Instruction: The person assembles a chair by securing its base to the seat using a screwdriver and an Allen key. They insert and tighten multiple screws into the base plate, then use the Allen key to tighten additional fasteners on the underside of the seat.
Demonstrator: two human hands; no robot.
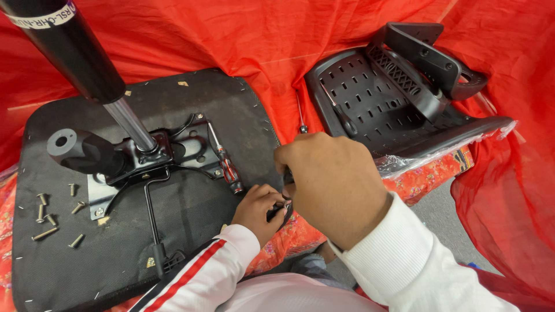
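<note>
My left hand (259,209) is closed around a small dark part with a metal bit (283,207) at the near right edge of an upturned black seat base (191,219). My right hand (332,182) sits right above it, fingers curled down onto the same part and hiding most of it. A red-and-clear-handled screwdriver (226,164) lies on the seat base just left of my hands, its tip toward the metal mechanism plate (185,144). A black gas cylinder (81,58) rises from that plate.
Several loose bolts (49,214) lie on the seat base's left side. A black plastic chair back with armrest parts (393,92) rests at the upper right on red cloth (231,34). A second screwdriver (300,115) lies between the two.
</note>
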